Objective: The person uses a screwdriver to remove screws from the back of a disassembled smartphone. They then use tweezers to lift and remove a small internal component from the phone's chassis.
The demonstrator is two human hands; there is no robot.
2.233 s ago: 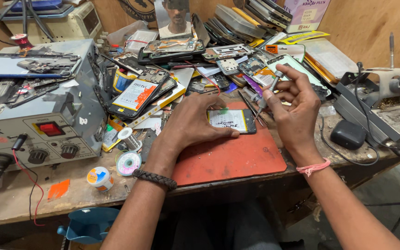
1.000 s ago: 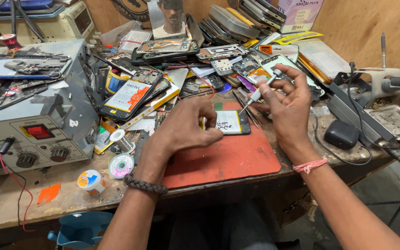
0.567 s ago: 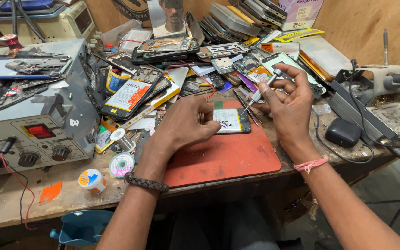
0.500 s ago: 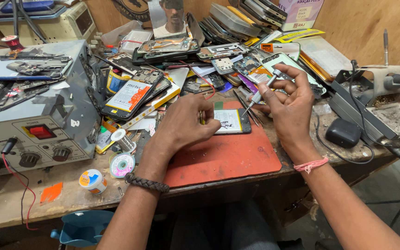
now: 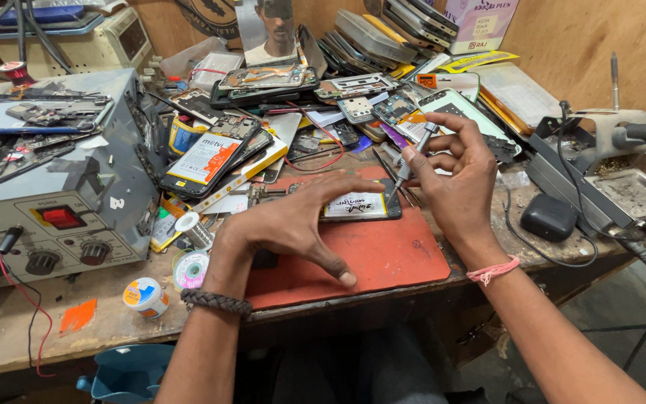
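Note:
An opened phone (image 5: 364, 206) with its white battery showing lies on a red work mat (image 5: 383, 254) in the middle of the bench. My left hand (image 5: 293, 224) arches over the phone's left part, fingertips resting on it. My right hand (image 5: 454, 176) grips a small silver screwdriver (image 5: 410, 161), whose tip points down at the phone's right end. A braided band sits on my left wrist and a pink one on my right.
A grey power supply (image 5: 46, 202) stands at the left. Several dismantled phones and parts (image 5: 300, 82) are piled behind the mat. Solder rolls (image 5: 188, 265) lie front left. A soldering stand and metal tray (image 5: 622, 191) sit at the right, beside a black puck (image 5: 549, 217).
My left hand has spread over the phone and settled on it. My right hand has brought the screwdriver down from near the pile to the phone's right end.

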